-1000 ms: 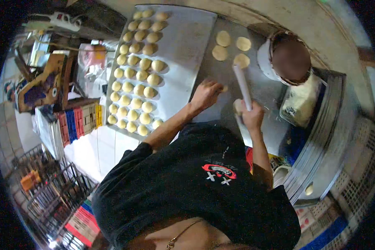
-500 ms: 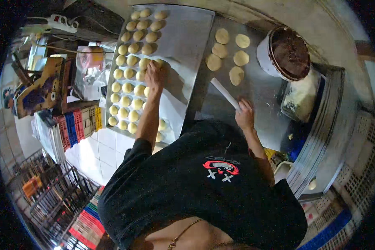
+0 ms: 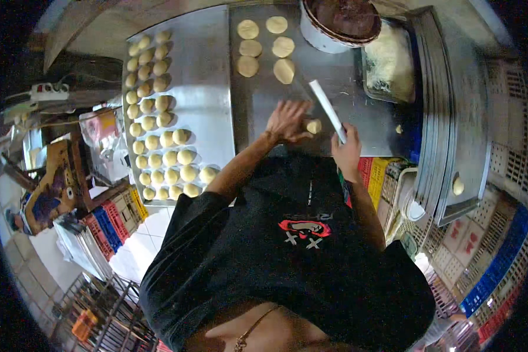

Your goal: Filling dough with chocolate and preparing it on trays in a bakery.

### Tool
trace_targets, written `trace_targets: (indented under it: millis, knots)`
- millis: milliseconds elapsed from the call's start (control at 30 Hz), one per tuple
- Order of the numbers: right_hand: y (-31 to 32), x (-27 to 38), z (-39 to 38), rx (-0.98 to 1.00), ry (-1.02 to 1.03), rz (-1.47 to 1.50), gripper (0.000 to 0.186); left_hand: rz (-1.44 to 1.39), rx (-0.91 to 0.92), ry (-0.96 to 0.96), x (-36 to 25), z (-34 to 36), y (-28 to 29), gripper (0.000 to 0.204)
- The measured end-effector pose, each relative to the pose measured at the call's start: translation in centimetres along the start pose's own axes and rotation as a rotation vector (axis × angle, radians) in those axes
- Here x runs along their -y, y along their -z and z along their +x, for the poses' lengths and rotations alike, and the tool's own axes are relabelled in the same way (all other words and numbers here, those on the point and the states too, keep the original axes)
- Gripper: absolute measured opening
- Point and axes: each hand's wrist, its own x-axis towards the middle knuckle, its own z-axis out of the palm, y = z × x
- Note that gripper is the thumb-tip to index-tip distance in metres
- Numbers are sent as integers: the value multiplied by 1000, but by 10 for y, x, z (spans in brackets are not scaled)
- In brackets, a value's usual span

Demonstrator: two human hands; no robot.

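Note:
My left hand [image 3: 288,122] is open over the metal worktop [image 3: 264,97], its fingers stretched and slightly blurred. A small dough ball [image 3: 314,126] rests on the worktop at the fingertips, between fingers and thumb, apart from the other pieces. My right hand [image 3: 347,149] is closed around the near end of a slim white rolling pin [image 3: 327,110], which slants up and to the left. Beyond my hands, flattened dough rounds [image 3: 248,66] lie in two columns. To the left, a metal tray [image 3: 208,88] carries several rows of dough balls [image 3: 166,138].
A white bucket of dark brown filling [image 3: 343,23] stands at the back. Right of it, a clear tub [image 3: 390,61] holds something pale. Stacked metal trays [image 3: 437,117] line the right side. Coloured plastic crates [image 3: 114,222] stand at lower left.
My left hand has left the tray and come over to the worktop, where a dough ball now lies. My right hand still holds the rolling pin. The whole view has swung to the right.

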Motion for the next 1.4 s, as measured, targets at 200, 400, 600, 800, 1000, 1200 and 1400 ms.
trace_targets:
  millis: [200, 400, 600, 800, 1000, 1200, 1400]
  knots:
    - [-23, -53, -15, 136, 506, -114, 45, -105, -277, 183, -6, -42, 30, 81]
    - [-66, -11, 44, 235, 357, -526, 70, 212, -187, 422, 24, -6, 10, 68]
    - [-82, -11, 122, 81, 238, -415, 75, 397, -310, 400, 55, 63, 28, 73]
    - [-55, -12, -5, 238, 438, -298, 72, 170, -131, 290, -4, -65, 4, 71]
    - [-36, -41, -6, 293, 316, -163, 44, -835, -277, 647, 34, -97, 8, 44]
    - [-63, -16, 44, -13, 327, -306, 29, 42, -245, 362, 30, -40, 11, 26]
    - [-59, 9, 57, 423, 30, 66, 16, -637, -58, 318, 23, -31, 55, 21]
